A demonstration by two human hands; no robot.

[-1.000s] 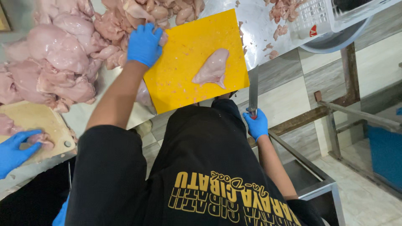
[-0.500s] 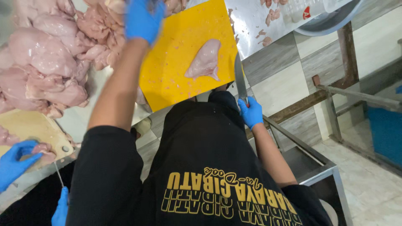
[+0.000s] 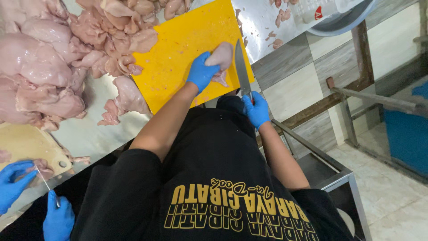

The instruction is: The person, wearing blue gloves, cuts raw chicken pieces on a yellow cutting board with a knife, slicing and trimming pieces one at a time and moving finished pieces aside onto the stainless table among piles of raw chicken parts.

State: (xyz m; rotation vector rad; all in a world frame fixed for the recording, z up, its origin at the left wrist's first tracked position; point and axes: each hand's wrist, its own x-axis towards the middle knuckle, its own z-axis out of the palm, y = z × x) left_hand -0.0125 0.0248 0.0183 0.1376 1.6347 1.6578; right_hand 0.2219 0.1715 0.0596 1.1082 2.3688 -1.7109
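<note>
My left hand (image 3: 203, 71), in a blue glove, presses down on a pale raw chicken piece (image 3: 221, 56) lying on the yellow cutting board (image 3: 178, 58). My right hand (image 3: 256, 109), also gloved in blue, grips the handle of a long knife (image 3: 242, 67). The blade points away from me and lies just right of the chicken piece, over the board's near right edge. My black shirt fills the lower part of the head view.
A large heap of raw chicken (image 3: 44, 67) covers the steel table (image 3: 96, 138) left of the board. At bottom left a co-worker's gloved hands (image 3: 31, 192) work with a thin blade at a beige board (image 3: 26, 143). Metal frame and tiled floor lie right.
My left hand came back from the chicken heap at the far side and now rests on the piece on the board. My right hand raised the knife from below the table edge onto the board.
</note>
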